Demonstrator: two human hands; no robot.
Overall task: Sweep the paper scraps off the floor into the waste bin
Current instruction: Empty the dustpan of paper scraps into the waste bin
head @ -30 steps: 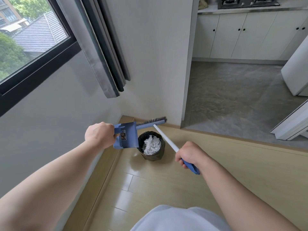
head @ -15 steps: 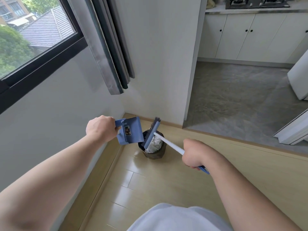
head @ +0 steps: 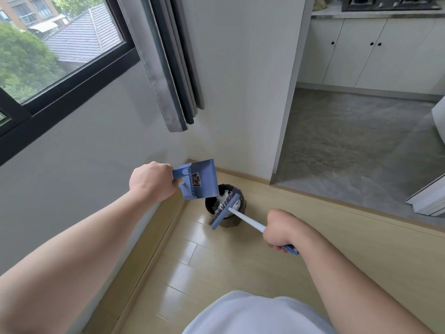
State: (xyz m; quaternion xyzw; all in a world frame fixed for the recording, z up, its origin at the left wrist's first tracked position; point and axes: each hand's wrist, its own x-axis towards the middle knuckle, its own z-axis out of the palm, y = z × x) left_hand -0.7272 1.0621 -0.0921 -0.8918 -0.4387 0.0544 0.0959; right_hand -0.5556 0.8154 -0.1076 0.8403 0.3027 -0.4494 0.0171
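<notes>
Head view: your left hand point(head: 151, 182), fingers curled, grips the dustpan point(head: 199, 180) above the bin point(head: 208, 209); your right hand point(head: 280, 229) grips the broom point(head: 226, 210), its head over the scraps point(head: 222, 196) inside. Pushing sideways could tip the bin and spill them.

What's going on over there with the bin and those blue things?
A person is tidying up. Their left hand holds a blue dustpan tilted above the waste bin. Their right hand grips a broom, its head over the bin's opening. White paper scraps sit inside the bin.
</notes>
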